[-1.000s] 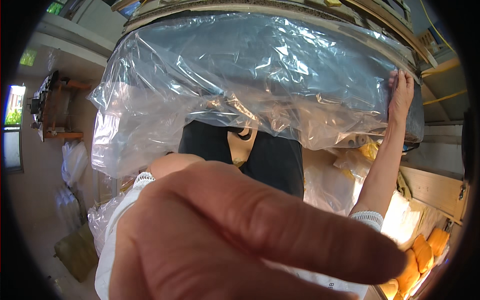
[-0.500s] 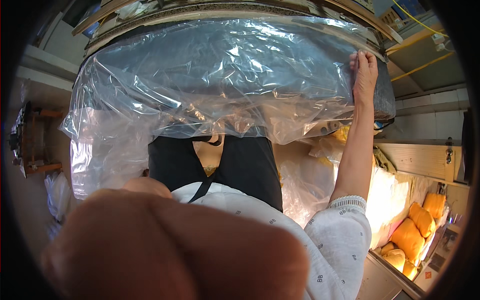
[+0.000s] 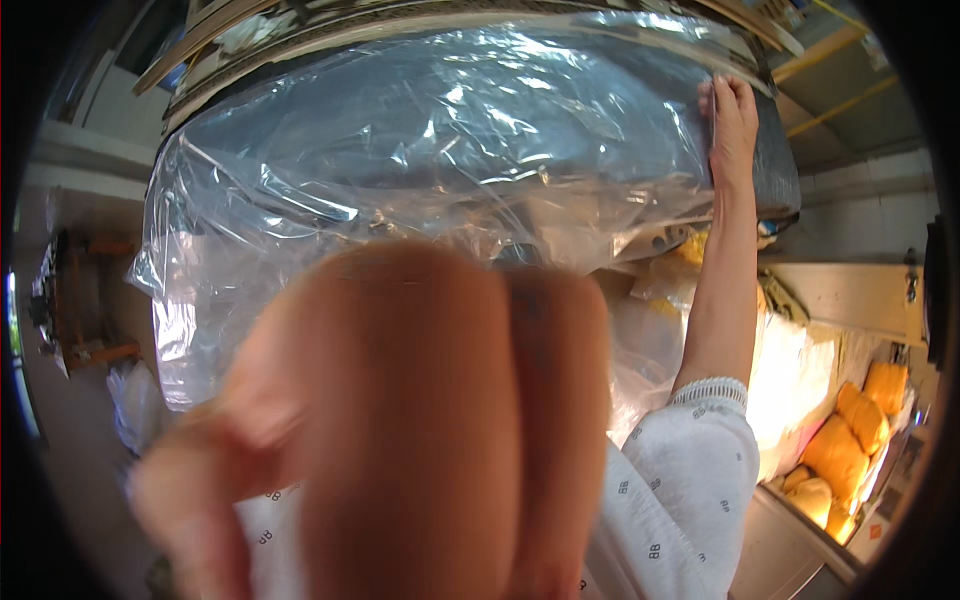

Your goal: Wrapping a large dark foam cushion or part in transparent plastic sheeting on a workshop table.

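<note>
A sheet of clear plastic film (image 3: 480, 110) lies crinkled over a dark, flat work surface (image 3: 765, 160) and hangs down over its near edge. At the far right, my right hand (image 3: 733, 125) has its fingers pressed together on the film's right edge, with the arm stretched out. My left hand (image 3: 410, 400) fills the lower middle, very close and blurred by motion. It hides much of my lap. Whether its fingers hold anything does not show.
A wooden bar and ledge (image 3: 660, 20) run along the far side of the surface. Orange bundles (image 3: 855, 430) sit at the lower right. A plastic bag (image 3: 135, 405) hangs at the left near a brown wooden rack (image 3: 95, 300).
My left hand has risen from the lower left toward the middle, now covering my lap. My right hand stays on the film's right edge. The view has shifted slightly.
</note>
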The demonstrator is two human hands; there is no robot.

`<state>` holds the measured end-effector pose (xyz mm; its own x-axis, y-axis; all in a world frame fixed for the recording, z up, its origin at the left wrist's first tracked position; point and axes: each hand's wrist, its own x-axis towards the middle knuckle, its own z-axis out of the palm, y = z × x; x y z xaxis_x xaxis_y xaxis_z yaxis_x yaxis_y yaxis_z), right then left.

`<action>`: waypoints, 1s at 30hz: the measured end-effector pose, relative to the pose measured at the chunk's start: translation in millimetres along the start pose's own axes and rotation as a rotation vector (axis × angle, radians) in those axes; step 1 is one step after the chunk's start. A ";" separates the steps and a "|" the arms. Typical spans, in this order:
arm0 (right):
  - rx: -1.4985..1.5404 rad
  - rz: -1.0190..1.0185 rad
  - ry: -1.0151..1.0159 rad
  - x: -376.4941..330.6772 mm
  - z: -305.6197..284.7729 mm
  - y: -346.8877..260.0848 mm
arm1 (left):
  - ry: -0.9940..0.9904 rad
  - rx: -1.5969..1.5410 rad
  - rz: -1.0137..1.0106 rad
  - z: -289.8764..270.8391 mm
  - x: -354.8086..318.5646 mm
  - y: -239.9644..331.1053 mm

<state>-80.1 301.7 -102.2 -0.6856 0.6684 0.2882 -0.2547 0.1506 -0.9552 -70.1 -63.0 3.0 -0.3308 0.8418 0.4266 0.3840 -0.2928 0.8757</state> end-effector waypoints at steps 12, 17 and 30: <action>-0.081 0.023 -0.005 -4.1 22.8 -24.5 | -0.434 1.182 -0.022 39.5 -19.2 -198.2; -0.259 -0.161 -0.111 15.5 6.2 12.7 | -0.259 0.151 -0.387 1.0 -29.4 -112.9; -0.055 -0.170 -0.918 -163.6 155.1 -199.2 | 1.496 -0.527 -0.523 -225.6 -357.3 4.0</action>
<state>-22.9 49.3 51.3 -0.9182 -0.1989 0.3425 -0.3849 0.2434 -0.8903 -144.8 -467.2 -94.9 -0.9171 -0.1644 -0.3633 -0.2360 -0.5104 0.8269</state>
